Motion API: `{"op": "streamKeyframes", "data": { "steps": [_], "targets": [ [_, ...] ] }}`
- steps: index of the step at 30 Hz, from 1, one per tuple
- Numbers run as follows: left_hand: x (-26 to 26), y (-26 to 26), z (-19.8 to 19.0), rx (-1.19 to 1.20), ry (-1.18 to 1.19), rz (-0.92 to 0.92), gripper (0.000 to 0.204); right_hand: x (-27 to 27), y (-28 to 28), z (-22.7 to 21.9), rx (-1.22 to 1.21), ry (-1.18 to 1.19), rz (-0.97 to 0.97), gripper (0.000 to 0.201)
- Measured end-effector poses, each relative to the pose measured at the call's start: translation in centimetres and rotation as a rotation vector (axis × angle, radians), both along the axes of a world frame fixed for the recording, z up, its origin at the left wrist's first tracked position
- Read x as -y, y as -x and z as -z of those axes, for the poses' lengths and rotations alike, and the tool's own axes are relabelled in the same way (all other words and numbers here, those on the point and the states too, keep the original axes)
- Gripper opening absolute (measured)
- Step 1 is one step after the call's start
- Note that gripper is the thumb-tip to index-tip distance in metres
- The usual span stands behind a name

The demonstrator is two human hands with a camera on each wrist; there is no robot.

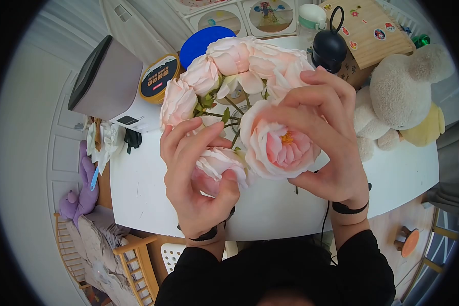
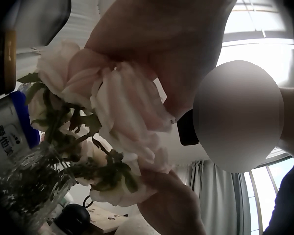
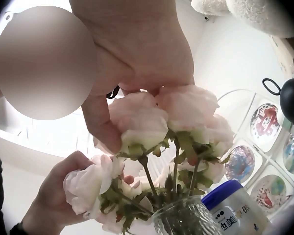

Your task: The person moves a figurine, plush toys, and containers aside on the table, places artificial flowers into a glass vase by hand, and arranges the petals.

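A bunch of pale pink roses (image 1: 229, 56) with green leaves stands in a ribbed glass vase (image 3: 183, 218). At the near right side of the bunch, my right hand (image 1: 336, 140) holds a wide-open rose (image 1: 285, 150) with a yellow centre, thumb below and fingers curled over its top. To the left and lower, my left hand (image 1: 186, 188) grips another rose (image 1: 214, 162), the thumb against its near petals. In the right wrist view the stems (image 3: 149, 181) run down from the heads into the vase. The bunch hides most of the vase in the head view.
Behind the roses are a blue-lidded can (image 1: 206, 43) and a yellow-rimmed tub (image 1: 160, 79), with a grey box-shaped appliance (image 1: 107, 76) to the left. A black looped object (image 1: 329, 51), a wooden board (image 1: 367, 33) and a plush toy (image 1: 400, 92) stand right on the white table (image 1: 143, 183).
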State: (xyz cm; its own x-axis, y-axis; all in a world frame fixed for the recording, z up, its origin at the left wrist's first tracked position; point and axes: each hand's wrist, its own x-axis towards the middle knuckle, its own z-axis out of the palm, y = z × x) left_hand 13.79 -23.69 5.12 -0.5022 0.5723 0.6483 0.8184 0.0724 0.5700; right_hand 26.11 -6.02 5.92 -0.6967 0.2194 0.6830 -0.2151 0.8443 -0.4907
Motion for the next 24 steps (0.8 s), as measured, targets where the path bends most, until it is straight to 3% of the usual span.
{"op": "streamKeyframes", "data": {
  "steps": [8, 13, 16, 24],
  "targets": [
    [-0.3, 0.2, 0.2, -0.046, -0.043, 0.020, 0.050, -0.9, 0.5, 0.3, -0.095, -0.161, -0.080, 0.056],
    [-0.2, 0.0, -0.3, -0.078, -0.074, 0.048, 0.054, -1.5, -0.6, -0.3, -0.138, 0.039, -0.096, 0.075],
    [0.0, -0.1, -0.4, -0.147, -0.088, 0.050, 0.056, -4.0, -0.6, 0.8, -0.330, 0.113, -0.084, 0.079],
    [-0.2, -0.8, -0.6, -0.178, -0.017, 0.048, 0.053, -3.8, -0.5, 0.8, -0.182, 0.191, -0.122, 0.027]
  ]
}}
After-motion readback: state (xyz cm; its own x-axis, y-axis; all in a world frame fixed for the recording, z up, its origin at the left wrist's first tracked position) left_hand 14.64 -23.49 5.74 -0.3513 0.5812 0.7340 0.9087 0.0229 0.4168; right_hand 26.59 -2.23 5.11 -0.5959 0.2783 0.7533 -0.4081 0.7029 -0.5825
